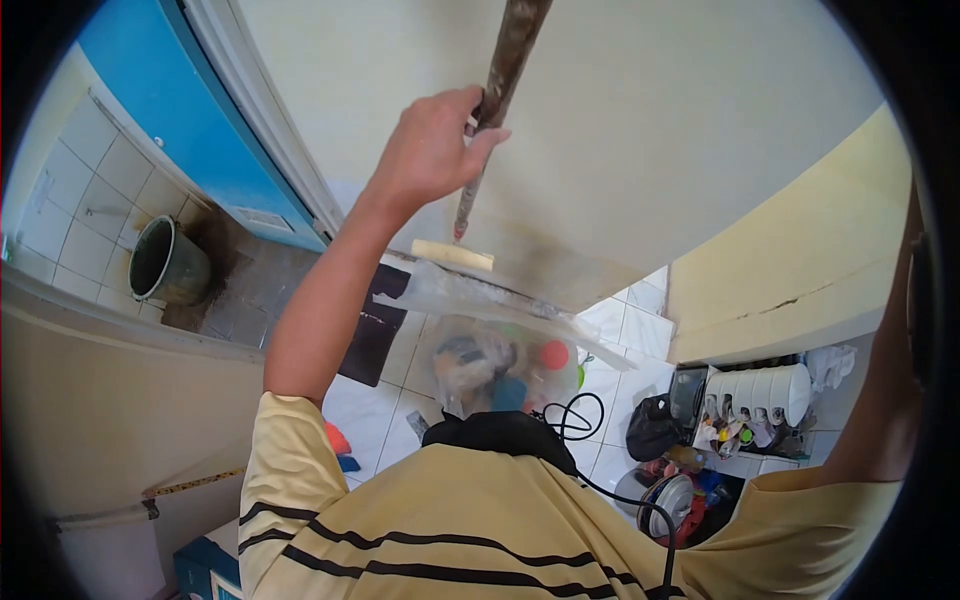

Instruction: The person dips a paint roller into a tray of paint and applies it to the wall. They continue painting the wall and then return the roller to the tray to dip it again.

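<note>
My left hand [432,145] is raised in front of the pale wall [660,120], its fingers curled round a long, stained pole [512,50]. The thumb lies across the near side of the pole. Running from the top edge of the view, the pole narrows down toward the foot of the wall. At its far lower end is a cream paint roller [452,254], close to the base of the wall. On the right edge my right arm [885,400] reaches upward, and its hand is outside the view.
Clear plastic sheeting [480,290] spreads below the wall over several items. A blue door [165,100] and a dark bucket [170,262] are at left. At right stand a dish rack [760,393], a black bag [653,428] and stacked kitchenware. A black cable [590,430] loops before me.
</note>
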The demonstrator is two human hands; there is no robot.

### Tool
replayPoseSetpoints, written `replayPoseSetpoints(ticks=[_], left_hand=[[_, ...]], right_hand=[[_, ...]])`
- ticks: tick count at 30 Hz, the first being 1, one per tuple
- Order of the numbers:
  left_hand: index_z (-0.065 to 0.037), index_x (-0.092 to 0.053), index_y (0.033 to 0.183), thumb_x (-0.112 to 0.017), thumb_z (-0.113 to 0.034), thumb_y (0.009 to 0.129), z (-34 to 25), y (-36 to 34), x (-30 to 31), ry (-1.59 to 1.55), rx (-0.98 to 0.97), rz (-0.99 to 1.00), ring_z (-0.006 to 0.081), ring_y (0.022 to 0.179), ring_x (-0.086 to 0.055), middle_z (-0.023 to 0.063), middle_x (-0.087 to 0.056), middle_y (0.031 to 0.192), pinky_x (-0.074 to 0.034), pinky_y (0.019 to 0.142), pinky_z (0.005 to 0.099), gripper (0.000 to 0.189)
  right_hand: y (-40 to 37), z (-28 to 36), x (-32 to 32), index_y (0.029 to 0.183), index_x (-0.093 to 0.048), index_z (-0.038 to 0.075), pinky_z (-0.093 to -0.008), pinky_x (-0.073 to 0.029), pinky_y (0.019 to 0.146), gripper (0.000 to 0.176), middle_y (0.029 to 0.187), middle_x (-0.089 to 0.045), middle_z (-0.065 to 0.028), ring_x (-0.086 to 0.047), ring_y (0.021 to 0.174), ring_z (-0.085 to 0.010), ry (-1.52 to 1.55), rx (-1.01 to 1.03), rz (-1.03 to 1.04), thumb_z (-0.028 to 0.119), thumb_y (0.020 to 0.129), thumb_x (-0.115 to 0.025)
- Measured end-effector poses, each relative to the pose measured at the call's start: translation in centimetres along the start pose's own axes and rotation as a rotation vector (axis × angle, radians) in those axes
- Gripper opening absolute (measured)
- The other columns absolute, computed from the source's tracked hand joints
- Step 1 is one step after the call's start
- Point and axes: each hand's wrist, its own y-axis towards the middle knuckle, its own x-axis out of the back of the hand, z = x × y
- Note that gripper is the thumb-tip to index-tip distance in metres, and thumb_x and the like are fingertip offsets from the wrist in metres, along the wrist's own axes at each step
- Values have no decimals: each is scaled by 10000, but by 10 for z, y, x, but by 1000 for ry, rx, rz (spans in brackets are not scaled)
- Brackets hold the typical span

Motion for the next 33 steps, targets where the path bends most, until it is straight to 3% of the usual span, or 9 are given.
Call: replayPoseSetpoints(ticks=[5,12,15,18,27,29,33], left_hand=[[95,-580,1025,-731,-243,856,2,7,30,219,-45,-104,360,797,-711,252,-671,870,-565,654,391,407],[68,-600,1000,-740,-240,847,18,27,63,264,-48,-154,352,786,-710,229,-678,875,-554,654,400,371],[41,-628,953,-730,-211,826,15,38,76,217,60,-134,395,762,-658,225,-666,783,-514,689,455,300],[96,-618,987,-704,-89,822,21,48,83,159,53,-119,372,822,-702,269,-680,884,-571,701,407,263],[114,-614,975,-692,-113,841,38,56,80,48,70,-189,384,805,-699,285,-675,861,-564,709,425,275],[113,-617,986,-687,-119,845,48,60,75,-54,269,-119,388,802,-697,283,-674,836,-560,713,428,280],[32,-625,921,-733,-188,820,110,50,42,163,129,-175,408,774,-647,222,-661,785,-507,700,466,265]], right_hand=[[0,8,9,671,-527,-15,-338,-420,455,229,541,-508,-70,-486,451,-171,-41,31,-15,118,856,-545],[-1,9,2,699,-535,-39,-346,-432,469,224,559,-520,-87,-500,465,-184,-51,53,-25,119,858,-535],[-2,7,-2,711,-539,-49,-349,-438,475,224,566,-525,-94,-506,472,-190,-45,57,-30,119,859,-531],[5,4,-12,723,-543,-60,-352,-443,481,226,574,-530,-101,-513,478,-196,-44,55,-29,120,859,-528],[23,-14,-46,760,-554,-91,-362,-459,500,238,596,-545,-122,-531,497,-213,-26,45,-11,120,862,-516],[27,-19,-55,768,-557,-98,-364,-463,504,242,602,-549,-127,-535,501,-217,-24,41,0,120,863,-513],[32,-28,-73,784,-562,-112,-369,-470,512,252,612,-556,-136,-543,509,-225,-25,35,28,121,864,-508]])
